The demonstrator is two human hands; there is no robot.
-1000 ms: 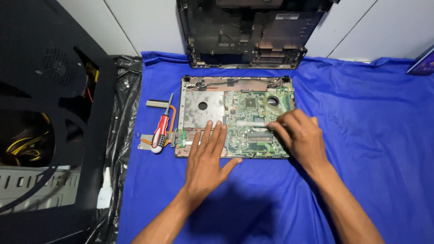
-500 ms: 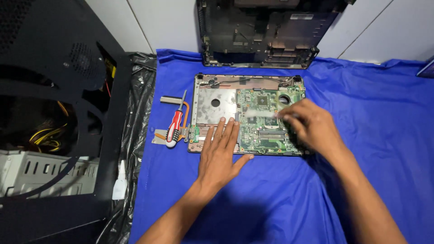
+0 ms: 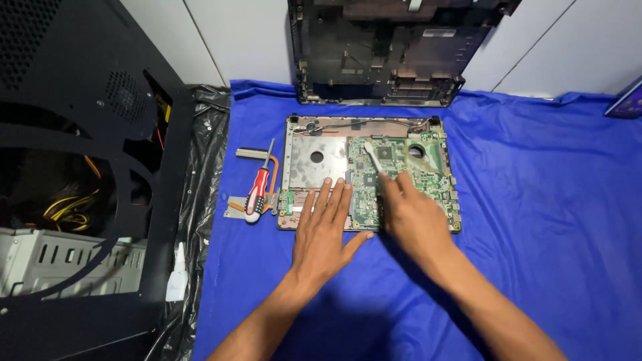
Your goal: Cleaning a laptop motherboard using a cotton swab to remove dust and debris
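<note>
Keep the left hand (image 3: 324,230) flat, fingers spread, pinning the laptop base (image 3: 319,160) while the right hand (image 3: 411,217) pinches the white spudger (image 3: 372,158) and pries gently at the green motherboard (image 3: 401,184).

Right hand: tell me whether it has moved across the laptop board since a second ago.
Yes. The right hand slid left along the green motherboard, from its right edge to mid-board, now holding a small white tool pointing at the chips.

Two bare hands (image 3: 321,237), forearms uncovered, no sleeves, rings or gloves
</note>
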